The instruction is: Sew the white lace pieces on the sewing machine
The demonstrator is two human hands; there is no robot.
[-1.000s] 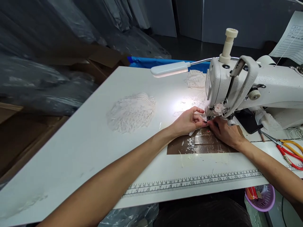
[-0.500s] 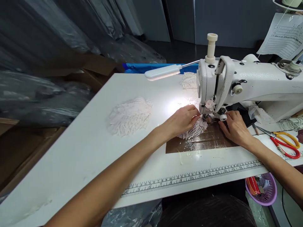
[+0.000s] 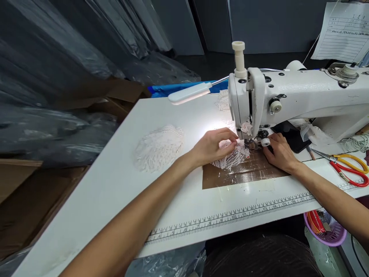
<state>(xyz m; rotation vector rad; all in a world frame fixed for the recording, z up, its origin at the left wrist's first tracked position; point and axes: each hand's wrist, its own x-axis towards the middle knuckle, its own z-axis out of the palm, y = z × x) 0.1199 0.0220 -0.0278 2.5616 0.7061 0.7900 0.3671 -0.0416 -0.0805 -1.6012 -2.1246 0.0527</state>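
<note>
My left hand (image 3: 216, 145) is left of the needle of the white sewing machine (image 3: 245, 100), thumb and fingertips closed on the edge of a pale pink lace piece (image 3: 230, 158). The lace lies partly under the presser foot (image 3: 250, 144), its looped fringe toward me. Just right of the foot, my right hand (image 3: 281, 154) rests low on the machine bed beside a white knob (image 3: 265, 142). Its thumb is apart from the fingers and nothing shows in it; some fingertips are hidden behind the knob.
A pile of similar lace (image 3: 160, 148) lies left on the white table (image 3: 115, 192). Red and yellow scissors (image 3: 350, 165) and a dark phone-like object (image 3: 292, 138) are at right. A lamp (image 3: 190, 93) hangs over the table. A purple basket (image 3: 331, 236) sits below the edge.
The view has shifted, so the machine appears farther left. My left thumb and fingers show a wider gap behind the fingertips, with lace visible between. My right hand stays beside the knob.
</note>
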